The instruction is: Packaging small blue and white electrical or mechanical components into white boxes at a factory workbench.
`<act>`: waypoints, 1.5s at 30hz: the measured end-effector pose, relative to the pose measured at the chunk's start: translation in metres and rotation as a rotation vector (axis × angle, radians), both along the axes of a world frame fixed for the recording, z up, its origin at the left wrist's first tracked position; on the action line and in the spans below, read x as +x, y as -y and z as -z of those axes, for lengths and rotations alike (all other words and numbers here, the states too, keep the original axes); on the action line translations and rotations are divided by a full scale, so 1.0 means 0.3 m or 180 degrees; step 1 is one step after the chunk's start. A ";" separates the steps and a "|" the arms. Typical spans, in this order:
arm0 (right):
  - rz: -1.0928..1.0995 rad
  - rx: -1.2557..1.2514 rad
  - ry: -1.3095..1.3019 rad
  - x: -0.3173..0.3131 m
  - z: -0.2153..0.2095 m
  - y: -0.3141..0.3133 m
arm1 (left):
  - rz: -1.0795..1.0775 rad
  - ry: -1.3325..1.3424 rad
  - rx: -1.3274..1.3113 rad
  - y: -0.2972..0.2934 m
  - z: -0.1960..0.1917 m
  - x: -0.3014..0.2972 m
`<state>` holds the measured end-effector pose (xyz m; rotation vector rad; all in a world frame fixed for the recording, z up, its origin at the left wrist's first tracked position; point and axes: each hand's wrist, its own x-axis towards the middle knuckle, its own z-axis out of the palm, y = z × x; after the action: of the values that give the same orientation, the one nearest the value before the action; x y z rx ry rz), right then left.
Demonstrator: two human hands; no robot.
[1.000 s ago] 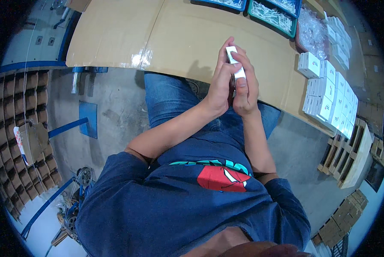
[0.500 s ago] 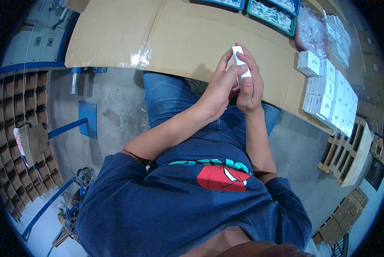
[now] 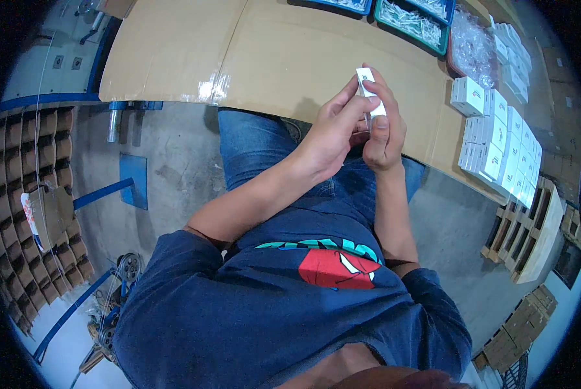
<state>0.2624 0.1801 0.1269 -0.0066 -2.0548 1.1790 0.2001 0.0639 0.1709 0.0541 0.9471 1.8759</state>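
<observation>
A small white carton (image 3: pixel 367 79) is held upright between both my hands, over the near edge of the cardboard-topped table. My left hand (image 3: pixel 339 123) grips it from the left, its thumb lying across the front face. From the right, my right hand (image 3: pixel 387 129) wraps round the carton, with its thumb at the lower end and its fingers curled behind. The carton's back and part of its lower end are hidden by the fingers.
Stacks of white cartons (image 3: pixel 498 146) line the table's right side. Behind them is a red bin (image 3: pixel 472 48) of clear plastic pieces, next to a green tray (image 3: pixel 412 29) of small white parts. Cardboard (image 3: pixel 174 48) covers the table. A wooden pallet (image 3: pixel 523 227) lies beyond the right edge.
Both hands have shifted slightly to the right with the carton. The left thumb still lies on its front face.
</observation>
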 end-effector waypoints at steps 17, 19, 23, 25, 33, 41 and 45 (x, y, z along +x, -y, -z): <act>-0.0068 -0.0109 0.0066 0.009 0.003 -0.004 | -0.0046 0.0155 0.0056 -0.009 0.021 -0.002; -0.0095 -0.0091 0.0071 0.007 -0.003 -0.002 | -0.0053 0.0155 0.0085 -0.003 0.017 0.000; -0.0158 -0.0133 -0.0012 0.008 0.002 -0.007 | -0.0059 0.0127 0.0049 -0.008 0.004 0.006; -0.0169 -0.0168 -0.0008 0.008 0.005 -0.010 | -0.0075 0.0071 -0.0004 -0.012 0.001 0.006; -0.0195 -0.0276 0.0068 0.015 0.006 -0.007 | -0.0114 0.0038 -0.0011 -0.009 0.004 0.016; -0.0204 -0.0361 0.0106 0.012 0.008 -0.007 | -0.0097 0.0163 0.0207 -0.003 0.034 0.007; -0.0199 -0.0403 0.0110 0.013 0.003 -0.006 | -0.0141 0.0179 0.0234 -0.008 0.042 0.011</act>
<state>0.2664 0.1819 0.1259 -0.0240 -2.0199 1.3547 0.2034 0.0662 0.1584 0.0247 0.8471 1.9428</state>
